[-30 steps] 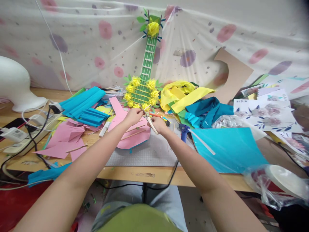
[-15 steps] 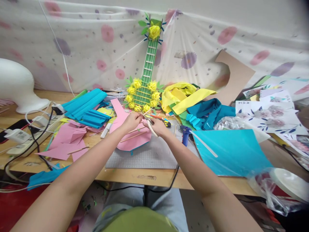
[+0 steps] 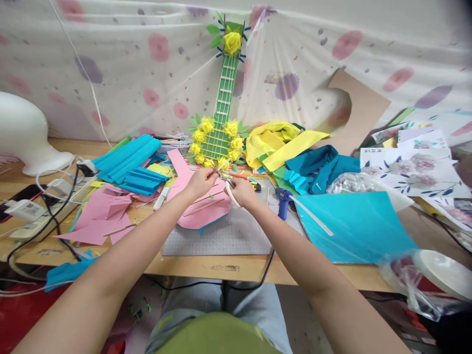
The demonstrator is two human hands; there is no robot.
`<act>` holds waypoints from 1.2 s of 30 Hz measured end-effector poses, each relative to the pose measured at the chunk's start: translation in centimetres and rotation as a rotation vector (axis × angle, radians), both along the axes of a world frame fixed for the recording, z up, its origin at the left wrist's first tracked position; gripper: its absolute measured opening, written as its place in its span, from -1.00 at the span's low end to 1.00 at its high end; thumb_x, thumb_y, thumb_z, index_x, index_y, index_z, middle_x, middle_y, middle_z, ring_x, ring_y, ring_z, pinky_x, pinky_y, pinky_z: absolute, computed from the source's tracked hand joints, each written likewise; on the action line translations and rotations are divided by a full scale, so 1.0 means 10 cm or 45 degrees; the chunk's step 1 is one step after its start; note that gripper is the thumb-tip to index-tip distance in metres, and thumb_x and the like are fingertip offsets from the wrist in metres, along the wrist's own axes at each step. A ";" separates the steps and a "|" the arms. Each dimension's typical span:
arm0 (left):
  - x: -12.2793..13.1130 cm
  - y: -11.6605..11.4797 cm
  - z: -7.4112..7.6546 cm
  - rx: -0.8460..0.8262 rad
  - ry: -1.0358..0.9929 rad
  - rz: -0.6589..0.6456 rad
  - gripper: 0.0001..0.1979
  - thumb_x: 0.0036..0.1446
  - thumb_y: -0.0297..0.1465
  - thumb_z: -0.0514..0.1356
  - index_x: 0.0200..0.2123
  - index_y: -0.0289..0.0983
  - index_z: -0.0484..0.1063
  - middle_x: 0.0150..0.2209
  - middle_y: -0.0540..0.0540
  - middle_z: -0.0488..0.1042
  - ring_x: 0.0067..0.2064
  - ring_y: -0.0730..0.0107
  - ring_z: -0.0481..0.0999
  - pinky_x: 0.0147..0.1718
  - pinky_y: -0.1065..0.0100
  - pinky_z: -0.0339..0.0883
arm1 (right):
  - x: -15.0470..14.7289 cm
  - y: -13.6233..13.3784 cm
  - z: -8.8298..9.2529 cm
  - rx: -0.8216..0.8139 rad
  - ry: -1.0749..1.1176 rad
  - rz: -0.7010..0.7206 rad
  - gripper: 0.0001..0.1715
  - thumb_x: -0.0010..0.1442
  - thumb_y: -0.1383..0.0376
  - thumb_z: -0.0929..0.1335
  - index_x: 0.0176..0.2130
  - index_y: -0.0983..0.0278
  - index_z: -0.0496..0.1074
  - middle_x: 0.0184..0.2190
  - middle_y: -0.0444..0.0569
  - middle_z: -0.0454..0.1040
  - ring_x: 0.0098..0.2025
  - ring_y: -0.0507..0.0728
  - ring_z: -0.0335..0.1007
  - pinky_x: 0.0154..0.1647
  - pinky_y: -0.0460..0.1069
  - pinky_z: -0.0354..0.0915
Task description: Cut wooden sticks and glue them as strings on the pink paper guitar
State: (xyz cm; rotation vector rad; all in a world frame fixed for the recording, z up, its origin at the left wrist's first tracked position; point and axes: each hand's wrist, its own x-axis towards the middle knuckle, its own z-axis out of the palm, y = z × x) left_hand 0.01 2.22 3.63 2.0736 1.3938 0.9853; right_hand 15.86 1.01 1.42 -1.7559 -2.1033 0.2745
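Note:
My right hand [image 3: 243, 191] is closed around scissors [image 3: 233, 197] with pale cream handles, their blades pointing toward my other hand. My left hand [image 3: 202, 182] is in a pinch just left of the blades; whatever thin thing sits between its fingertips is too small to make out. Both hands hover over a pink guitar-shaped cutout [image 3: 201, 219] with a blue edge. Thin wooden sticks [image 3: 202, 207] lie across its body. Behind it leans a green paper guitar [image 3: 223, 101] trimmed with yellow paper roses [image 3: 232, 43].
A grey cutting mat [image 3: 221, 243] lies under the cutout. To the right are a blue glue gun [image 3: 284, 202] and a blue sheet [image 3: 354, 226]. Pink scraps [image 3: 106, 211], blue crepe paper [image 3: 127, 157] and a power strip [image 3: 51, 211] occupy the left. Yellow crepe paper [image 3: 291, 147] is piled behind.
The hands stay together over the cutout, and the scissors have shifted slightly against the left fingertips. The pale stick-like piece between the hands shows less now. The view has moved a little.

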 end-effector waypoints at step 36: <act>-0.04 -0.07 -0.15 0.074 0.079 -0.036 -0.71 0.09 -0.35 -0.03 -0.58 -0.29 0.34 -0.57 0.02 0.39 -0.52 0.51 0.31 -0.48 0.46 0.12 | 0.07 -0.06 -0.07 0.057 -0.172 0.055 -0.67 0.07 0.12 0.19 -0.30 0.26 0.38 -0.30 0.00 0.46 -0.27 0.11 0.33 -0.38 -0.09 0.08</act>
